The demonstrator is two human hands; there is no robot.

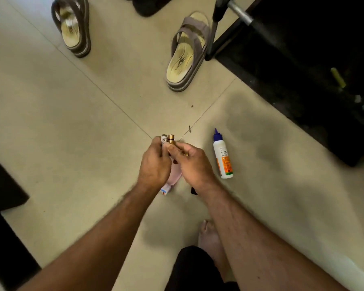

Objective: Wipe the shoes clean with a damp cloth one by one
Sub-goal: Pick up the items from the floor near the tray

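A view from above looks down at a pale beige tiled floor (51, 122), with thin grout lines crossing near the middle of the picture. Dark furniture edges the lower left corner, and a black shoe rack (292, 49) with a metal tube frame fills the upper right.

Two brown strapped sandals stand on the floor, well apart from each other. The left sandal (73, 26) sits at the top left. The right sandal (187, 53) sits top centre, just beside the foot of the rack. Part of a dark shoe (147, 6) shows at the top edge between them.

A white squeeze bottle (222, 156) with a blue nozzle and an orange label lies on its side on the floor, to the right of the hands.

Both bare forearms reach forward from the bottom of the picture and meet at the centre. The left hand (155, 160) has its fingers curled round a small white tube (164, 139), and a pale pink cloth (174, 175) hangs below the two hands. The right hand (194, 162) pinches a small gold cap (171, 139) at the top of the tube, fingers narrow around it. The hands touch each other.

A bare foot (209, 236) rests on the floor below the right forearm, beside a dark trouser leg.
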